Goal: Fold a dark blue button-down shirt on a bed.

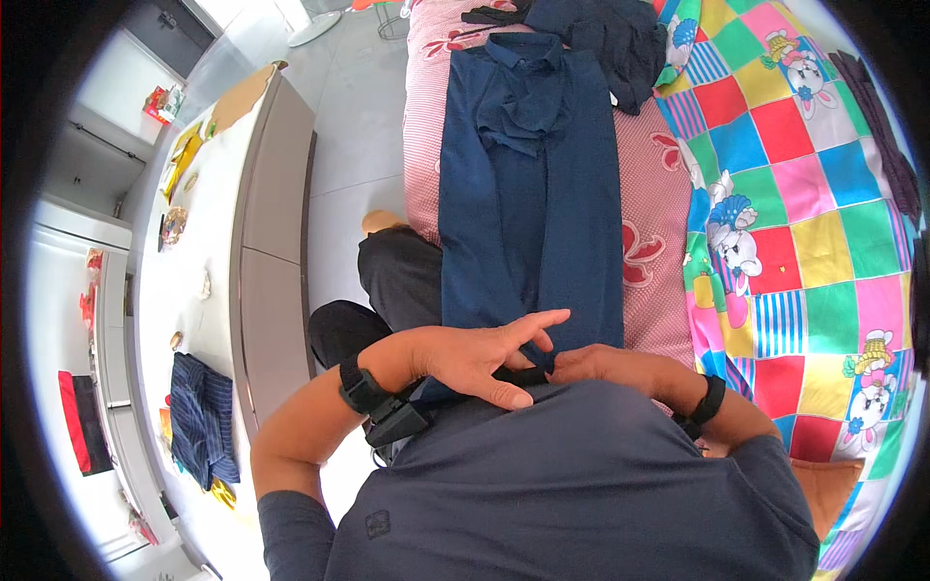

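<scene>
A dark blue collared shirt [523,189] lies lengthwise on the pink cover, its collar at the far end and its sides folded inward in long panels. Over its near end is my left hand [479,359], fingers spread and apparently holding nothing. Beside it, my right hand [592,363] is bent down at the shirt's near edge, with its fingertips by a small bunched bit of blue cloth. Whether those fingers pinch the cloth is unclear. Each wrist wears a black strap.
Dark crumpled clothing [603,43] lies beyond the collar. A colourful checked cloth with rabbits [792,240] covers the right side. On the left, a long white-topped cabinet [218,181] bears folded striped dark cloth [203,421] and small items. Grey floor [356,138] lies between cabinet and bed.
</scene>
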The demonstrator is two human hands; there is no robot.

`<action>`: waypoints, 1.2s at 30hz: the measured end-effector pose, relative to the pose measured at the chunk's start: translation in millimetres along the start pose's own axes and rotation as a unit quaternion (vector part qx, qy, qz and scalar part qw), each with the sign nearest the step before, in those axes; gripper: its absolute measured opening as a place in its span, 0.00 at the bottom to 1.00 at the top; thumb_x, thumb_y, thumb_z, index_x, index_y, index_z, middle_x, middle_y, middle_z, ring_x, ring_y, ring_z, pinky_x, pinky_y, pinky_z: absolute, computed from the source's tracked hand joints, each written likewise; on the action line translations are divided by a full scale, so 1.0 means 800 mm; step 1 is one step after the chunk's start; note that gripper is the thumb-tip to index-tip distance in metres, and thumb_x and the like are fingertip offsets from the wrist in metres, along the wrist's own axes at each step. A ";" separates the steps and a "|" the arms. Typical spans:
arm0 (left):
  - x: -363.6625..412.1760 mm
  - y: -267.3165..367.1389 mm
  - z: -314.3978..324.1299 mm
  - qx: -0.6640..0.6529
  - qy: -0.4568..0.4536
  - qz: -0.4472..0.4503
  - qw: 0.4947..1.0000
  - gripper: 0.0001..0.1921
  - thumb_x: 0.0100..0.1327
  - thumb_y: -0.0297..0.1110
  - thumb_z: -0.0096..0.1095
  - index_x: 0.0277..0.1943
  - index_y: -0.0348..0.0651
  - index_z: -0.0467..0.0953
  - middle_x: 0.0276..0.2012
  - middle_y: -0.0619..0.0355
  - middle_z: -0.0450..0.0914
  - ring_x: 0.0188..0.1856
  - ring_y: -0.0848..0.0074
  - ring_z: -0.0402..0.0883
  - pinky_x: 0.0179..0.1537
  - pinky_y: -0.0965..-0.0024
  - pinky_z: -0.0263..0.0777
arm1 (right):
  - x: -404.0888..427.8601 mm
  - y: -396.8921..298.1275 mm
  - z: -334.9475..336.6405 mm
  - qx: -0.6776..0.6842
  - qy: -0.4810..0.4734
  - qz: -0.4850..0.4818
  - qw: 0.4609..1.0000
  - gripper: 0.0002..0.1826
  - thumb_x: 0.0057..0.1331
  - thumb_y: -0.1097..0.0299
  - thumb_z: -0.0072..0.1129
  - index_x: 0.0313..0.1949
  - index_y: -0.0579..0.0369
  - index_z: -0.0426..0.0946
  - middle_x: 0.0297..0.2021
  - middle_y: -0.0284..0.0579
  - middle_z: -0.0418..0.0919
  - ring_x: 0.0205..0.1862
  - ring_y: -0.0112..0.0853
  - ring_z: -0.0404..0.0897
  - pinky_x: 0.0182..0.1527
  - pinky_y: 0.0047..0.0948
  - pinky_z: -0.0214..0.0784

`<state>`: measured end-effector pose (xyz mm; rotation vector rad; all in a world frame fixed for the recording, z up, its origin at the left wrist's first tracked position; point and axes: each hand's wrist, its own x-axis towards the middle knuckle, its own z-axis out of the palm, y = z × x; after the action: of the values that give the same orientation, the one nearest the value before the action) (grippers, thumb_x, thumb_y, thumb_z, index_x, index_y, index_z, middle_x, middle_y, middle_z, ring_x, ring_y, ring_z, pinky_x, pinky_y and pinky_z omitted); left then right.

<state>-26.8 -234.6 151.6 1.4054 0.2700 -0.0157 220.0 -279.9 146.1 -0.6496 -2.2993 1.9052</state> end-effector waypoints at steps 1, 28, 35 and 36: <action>0.001 0.002 -0.001 0.013 0.013 0.006 1.000 0.50 0.60 0.49 0.64 0.72 0.43 0.35 0.61 0.36 0.60 0.59 0.54 0.72 0.58 0.61 0.66 | 0.000 0.000 -0.002 0.012 -0.004 0.020 1.000 0.22 0.60 0.59 0.54 0.50 0.61 0.74 0.39 0.53 0.76 0.44 0.46 0.77 0.45 0.38 0.68; 0.143 -0.077 -0.267 0.646 0.453 -0.163 0.593 0.23 0.60 0.45 0.59 0.46 0.30 0.75 0.64 0.38 0.61 0.63 0.52 0.59 0.62 0.51 0.52 | -0.012 0.100 -0.052 0.306 -0.007 0.132 0.943 0.22 0.70 0.55 0.47 0.52 0.60 0.74 0.49 0.50 0.76 0.50 0.38 0.75 0.54 0.34 0.64; 0.185 -0.073 -0.262 0.465 0.550 -0.025 0.693 0.28 0.60 0.39 0.63 0.52 0.21 0.64 0.60 0.21 0.57 0.60 0.40 0.62 0.60 0.50 0.59 | -0.004 0.093 -0.072 0.307 0.007 0.165 0.937 0.20 0.66 0.61 0.53 0.52 0.61 0.75 0.49 0.49 0.76 0.49 0.39 0.76 0.51 0.32 0.66; 0.189 -0.073 -0.261 0.421 0.549 -0.008 0.722 0.31 0.60 0.40 0.62 0.54 0.20 0.61 0.60 0.17 0.54 0.62 0.34 0.57 0.64 0.48 0.54 | -0.007 0.102 -0.070 0.311 0.003 0.129 0.942 0.21 0.67 0.58 0.51 0.52 0.60 0.75 0.49 0.49 0.76 0.48 0.39 0.75 0.52 0.32 0.65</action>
<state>73.0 -18.8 35.9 2.1909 1.4093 0.8075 265.3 -220.0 81.6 -0.8817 -1.5025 2.5461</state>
